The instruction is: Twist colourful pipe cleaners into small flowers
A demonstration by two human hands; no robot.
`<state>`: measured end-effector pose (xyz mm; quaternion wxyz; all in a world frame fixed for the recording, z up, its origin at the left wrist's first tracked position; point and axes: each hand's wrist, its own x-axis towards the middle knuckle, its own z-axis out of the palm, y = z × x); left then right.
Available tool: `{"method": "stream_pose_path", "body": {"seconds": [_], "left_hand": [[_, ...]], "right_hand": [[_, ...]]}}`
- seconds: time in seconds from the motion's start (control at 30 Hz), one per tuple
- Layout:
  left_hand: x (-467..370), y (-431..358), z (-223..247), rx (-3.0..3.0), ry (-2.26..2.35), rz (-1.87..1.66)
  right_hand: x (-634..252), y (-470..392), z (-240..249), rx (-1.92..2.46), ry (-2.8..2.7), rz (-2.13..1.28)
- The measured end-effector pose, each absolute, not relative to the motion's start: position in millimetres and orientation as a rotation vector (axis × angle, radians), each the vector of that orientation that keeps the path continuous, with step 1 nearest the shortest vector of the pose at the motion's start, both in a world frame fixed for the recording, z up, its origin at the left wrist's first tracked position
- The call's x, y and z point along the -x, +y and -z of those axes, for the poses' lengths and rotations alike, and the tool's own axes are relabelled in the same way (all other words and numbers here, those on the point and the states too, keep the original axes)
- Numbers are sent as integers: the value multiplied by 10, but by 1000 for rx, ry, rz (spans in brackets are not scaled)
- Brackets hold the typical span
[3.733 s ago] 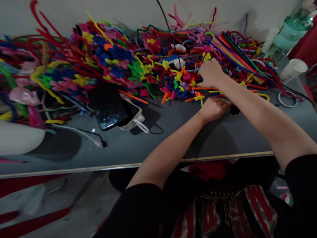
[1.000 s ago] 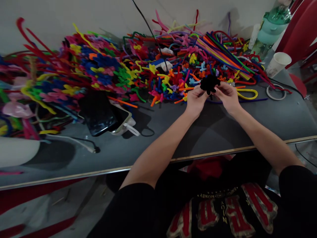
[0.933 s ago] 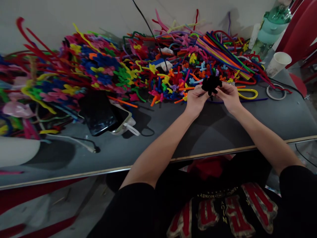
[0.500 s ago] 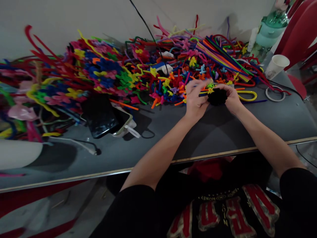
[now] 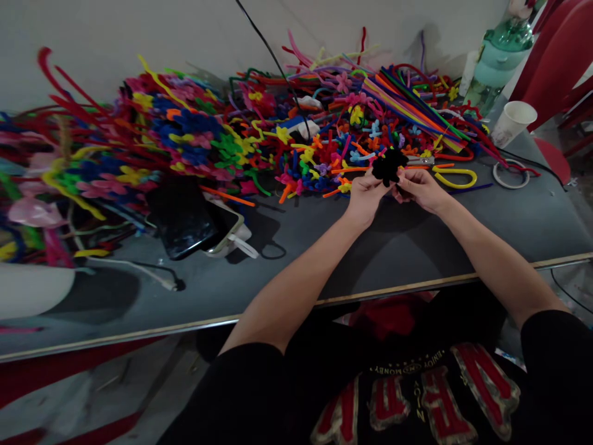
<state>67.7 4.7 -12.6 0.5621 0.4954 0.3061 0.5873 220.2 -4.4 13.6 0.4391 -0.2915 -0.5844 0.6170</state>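
Observation:
A fuzzy black flower shape [image 5: 389, 165], seemingly of pipe cleaner, is held up between both hands above the grey table. My left hand [image 5: 364, 196] pinches it from the lower left, with the fingers partly behind it. On the other side, my right hand [image 5: 422, 190] is closed with thumb and fingers pressed together at its lower right edge. Just behind the hands lie loose pipe-cleaner pieces [image 5: 319, 164] in many colours. A metal tool part [image 5: 420, 161] and a yellow loop [image 5: 456, 179] show beyond my right hand.
A heap of coloured pipe-cleaner flowers [image 5: 185, 133] runs along the wall. A bundle of straight pipe cleaners [image 5: 412, 111] rests on it. Left are a black phone [image 5: 180, 222] and a cable [image 5: 152, 275]; right, a tape ring [image 5: 498, 176], paper cup [image 5: 514, 123] and green bottle [image 5: 503, 55].
The black flower has shifted left and up and now shows its lobes more widely. My left hand has moved from beside it to below it, its raised fingers now closed.

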Motion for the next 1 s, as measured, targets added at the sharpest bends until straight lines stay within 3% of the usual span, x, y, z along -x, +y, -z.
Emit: {"method": "stream_pose_path", "body": {"seconds": [0.37,0.7,0.87,1.0], "left_hand": [[-720,-72,-84,-868,630,-1270],[-514,26,-44,-1194,477,-1073],[-341,193,-158,-1132,618,-1289],[-231,404,-174,-999,723,-1481]], "right_hand": [[-2070,-72,-88,729,-1319,-1563],[-2008,-219,-87,705,-1220,-1695],[-2057,-138,-174,819,-1254,-1752],[-2311,351,-384,1196,-1286,-1378]]}}
